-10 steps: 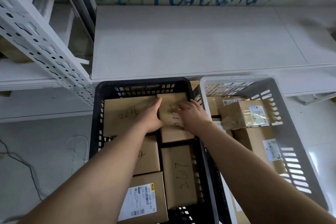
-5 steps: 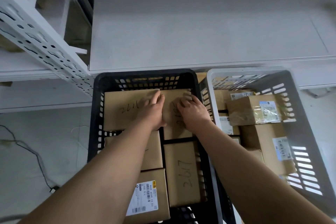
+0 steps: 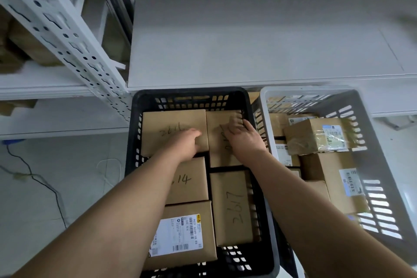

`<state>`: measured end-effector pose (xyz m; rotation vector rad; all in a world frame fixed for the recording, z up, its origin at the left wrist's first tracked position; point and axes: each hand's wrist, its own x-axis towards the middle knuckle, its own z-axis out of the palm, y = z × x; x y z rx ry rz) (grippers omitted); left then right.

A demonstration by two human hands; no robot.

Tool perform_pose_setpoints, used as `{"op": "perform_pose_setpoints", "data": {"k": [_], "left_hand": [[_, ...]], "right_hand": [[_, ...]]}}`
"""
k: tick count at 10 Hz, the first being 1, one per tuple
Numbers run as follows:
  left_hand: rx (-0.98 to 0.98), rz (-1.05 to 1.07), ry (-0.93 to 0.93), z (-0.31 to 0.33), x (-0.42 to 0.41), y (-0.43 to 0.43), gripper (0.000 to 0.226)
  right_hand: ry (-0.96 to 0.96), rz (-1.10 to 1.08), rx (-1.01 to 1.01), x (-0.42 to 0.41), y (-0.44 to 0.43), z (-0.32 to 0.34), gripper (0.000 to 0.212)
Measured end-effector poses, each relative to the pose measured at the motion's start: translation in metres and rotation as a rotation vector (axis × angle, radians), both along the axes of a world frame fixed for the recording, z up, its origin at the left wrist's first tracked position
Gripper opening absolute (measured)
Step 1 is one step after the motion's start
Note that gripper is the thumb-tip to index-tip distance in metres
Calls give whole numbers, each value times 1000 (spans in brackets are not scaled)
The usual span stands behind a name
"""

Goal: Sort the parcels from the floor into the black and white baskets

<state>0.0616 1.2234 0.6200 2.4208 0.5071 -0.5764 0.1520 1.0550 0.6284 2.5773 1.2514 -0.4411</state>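
Seating a parcel (image 3: 222, 158) in the far right corner of the black basket (image 3: 189, 93), the right hand (image 3: 244, 140) is pressing flat, fingers spread; the left hand (image 3: 186, 145) is bracing its left edge, grip unclear. Even downward pressure should level it.

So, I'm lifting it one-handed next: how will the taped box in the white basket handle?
The taped box probably stays stiff: its edges look square. The glossy, wrinkled tape may feel slippery. It sits atop other boxes in the white basket, so a push might slide it.
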Motion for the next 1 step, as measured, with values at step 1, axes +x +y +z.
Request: {"op": "perform_pose_setpoints", "data": {"k": [1], "left_hand": [[31,24,25,21,-17,5,30]], "right_hand": [[18,-126,87,-4,-1,11,51]]}}
